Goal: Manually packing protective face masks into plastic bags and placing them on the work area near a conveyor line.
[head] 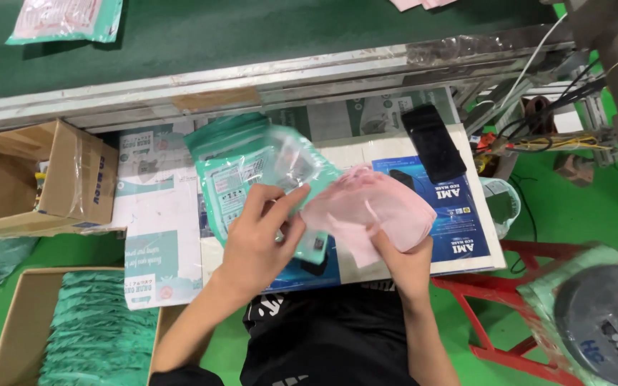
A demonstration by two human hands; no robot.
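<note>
left hand (257,239) pinching the blurred teal pouch (252,179), right hand (403,259) gripping pink masks (370,207), fingertips hidden beneath

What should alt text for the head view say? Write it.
A person's left hand holds open a teal plastic pouch while the right hand grips a stack of pink fabric face masks beside its mouth, above a paper-covered table.

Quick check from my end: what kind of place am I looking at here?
Most likely a packing station on a factory line. The hands, left hand and right hand, work pink masks at a teal pouch beside a green conveyor belt, with a carton of teal pouches below.
</note>
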